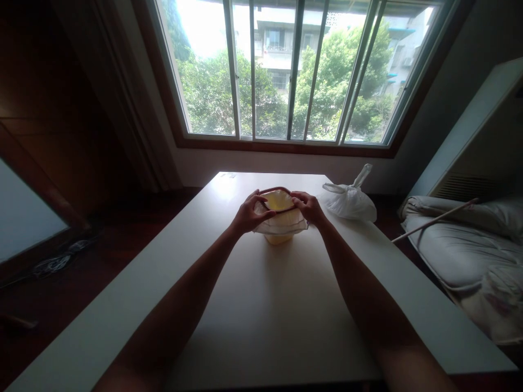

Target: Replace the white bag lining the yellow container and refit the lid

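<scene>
The ring [283, 210] is gripped at its left end by the left hand [247, 214] and at its right by the right hand [307, 207], its long axis set crosswise atop the bin [279, 238], which is stood midway between them on the tabletop [278, 316].

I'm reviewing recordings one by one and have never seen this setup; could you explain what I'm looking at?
There is no machine here, just a person's two bare hands. The one picture comes from a camera worn on the head, looking forward and down, so the forearms reach away from you. On the white table stands a yellowish bin with a thin liner draped over its outside. The left hand and right hand grip opposite sides of a dark ring at its top. A knotted bag sits to the right.
</scene>
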The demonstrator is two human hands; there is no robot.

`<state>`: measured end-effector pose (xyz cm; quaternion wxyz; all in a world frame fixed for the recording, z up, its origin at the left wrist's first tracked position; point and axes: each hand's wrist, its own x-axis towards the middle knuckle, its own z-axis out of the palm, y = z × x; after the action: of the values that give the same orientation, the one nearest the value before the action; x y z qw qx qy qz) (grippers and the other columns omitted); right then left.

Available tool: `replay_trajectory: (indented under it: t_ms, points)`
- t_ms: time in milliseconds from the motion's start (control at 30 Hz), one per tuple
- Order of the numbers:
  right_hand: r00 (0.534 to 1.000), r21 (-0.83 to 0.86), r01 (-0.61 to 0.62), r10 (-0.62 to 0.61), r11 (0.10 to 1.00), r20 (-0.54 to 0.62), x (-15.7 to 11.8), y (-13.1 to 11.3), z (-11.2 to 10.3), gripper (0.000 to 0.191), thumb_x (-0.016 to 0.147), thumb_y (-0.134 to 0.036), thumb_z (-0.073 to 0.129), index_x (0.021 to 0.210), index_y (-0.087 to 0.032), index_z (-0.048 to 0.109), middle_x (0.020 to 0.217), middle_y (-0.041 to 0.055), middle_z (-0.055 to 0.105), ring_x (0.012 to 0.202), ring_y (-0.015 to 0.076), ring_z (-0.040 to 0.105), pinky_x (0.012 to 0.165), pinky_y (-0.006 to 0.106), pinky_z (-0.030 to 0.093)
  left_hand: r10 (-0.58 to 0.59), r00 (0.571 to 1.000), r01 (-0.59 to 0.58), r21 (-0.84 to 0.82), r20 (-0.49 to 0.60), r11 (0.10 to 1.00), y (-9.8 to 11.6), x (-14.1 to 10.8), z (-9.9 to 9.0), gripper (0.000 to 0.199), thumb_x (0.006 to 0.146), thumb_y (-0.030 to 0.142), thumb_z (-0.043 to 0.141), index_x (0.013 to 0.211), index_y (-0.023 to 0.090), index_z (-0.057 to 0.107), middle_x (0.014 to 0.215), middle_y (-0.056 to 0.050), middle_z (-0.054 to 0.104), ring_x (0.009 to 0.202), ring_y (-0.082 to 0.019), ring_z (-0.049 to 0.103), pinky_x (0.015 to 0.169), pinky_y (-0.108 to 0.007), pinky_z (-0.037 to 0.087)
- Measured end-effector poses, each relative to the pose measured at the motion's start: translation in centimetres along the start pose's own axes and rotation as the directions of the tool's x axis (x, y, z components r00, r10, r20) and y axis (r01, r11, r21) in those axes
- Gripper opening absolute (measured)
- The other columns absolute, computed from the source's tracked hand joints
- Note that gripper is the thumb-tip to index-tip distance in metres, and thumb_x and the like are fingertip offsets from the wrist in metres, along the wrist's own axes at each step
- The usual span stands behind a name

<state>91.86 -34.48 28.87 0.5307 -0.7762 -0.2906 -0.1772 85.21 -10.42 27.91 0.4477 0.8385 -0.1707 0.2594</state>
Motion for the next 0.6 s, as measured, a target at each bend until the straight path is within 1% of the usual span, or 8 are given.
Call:
replay_trajectory:
  t_ms: [133, 233, 333, 467, 600]
  points:
    - [1.000, -0.001, -0.017, 0.017, 1.000, -0.001, 0.0, -0.2, -0.1, 0.034, 0.085, -0.035, 0.060, 0.110, -0.017, 0.074, 0.119, 0.0122, 0.072, 0.115, 0.0262, 0.065, 0.104, 0.042, 0.049, 0.007, 1.000, -0.007, 0.008, 0.005, 1.000, -0.1, 0.0, 0.0, 0.058, 0.068, 0.057, 0.081, 0.110, 0.019, 0.066, 0.153, -0.019, 0.044, 0.146, -0.034, 0.036, 0.117, -0.050, 0.035]
    - [1.000, -0.004, -0.005, 0.005, 1.000, 0.001, -0.1, -0.5, -0.2, 0.033, 0.085, -0.033, 0.060, 0.110, -0.016, 0.074, 0.121, 0.0126, 0.072, 0.116, 0.0260, 0.065, 0.104, 0.041, 0.049, 0.013, 1.000, -0.013, 0.017, 0.010, 1.000, -0.2, 0.0, 0.0, 0.060, 0.067, 0.057, 0.082, 0.111, 0.019, 0.066, 0.154, -0.020, 0.043, 0.147, -0.034, 0.036, 0.117, -0.050, 0.034]
    - [1.000, -0.010, 0.016, -0.016, 1.000, 0.010, -0.2, -0.7, -0.3, 0.033, 0.086, -0.032, 0.059, 0.110, -0.016, 0.075, 0.123, 0.0119, 0.071, 0.118, 0.0248, 0.064, 0.106, 0.040, 0.048, 0.025, 1.000, -0.025, 0.017, 0.004, 1.000, -0.2, 0.0, 0.1, 0.060, 0.066, 0.057, 0.082, 0.110, 0.020, 0.066, 0.153, -0.019, 0.044, 0.147, -0.033, 0.036, 0.117, -0.050, 0.035]
    - [1.000, -0.036, 0.015, -0.014, 0.999, 0.021, -0.3, -1.0, -0.4, 0.032, 0.086, -0.030, 0.059, 0.110, -0.016, 0.074, 0.122, 0.0109, 0.071, 0.117, 0.0246, 0.065, 0.106, 0.039, 0.048, 0.039, 0.999, -0.039, 0.015, -0.014, 0.999, -0.1, -0.1, 0.1, 0.057, 0.067, 0.057, 0.082, 0.107, 0.021, 0.066, 0.150, -0.018, 0.047, 0.145, -0.033, 0.038, 0.115, -0.050, 0.037]
    - [1.000, -0.073, 0.024, -0.024, 0.997, 0.005, -0.3, -1.1, -0.5, 0.028, 0.084, -0.028, 0.061, 0.106, -0.016, 0.075, 0.119, 0.0108, 0.073, 0.115, 0.0245, 0.066, 0.104, 0.039, 0.049, 0.051, 0.998, -0.051, 0.010, -0.030, 0.999, 0.0, -0.1, 0.0, 0.056, 0.064, 0.057, 0.084, 0.104, 0.020, 0.067, 0.146, -0.018, 0.051, 0.142, -0.034, 0.042, 0.113, -0.052, 0.039]
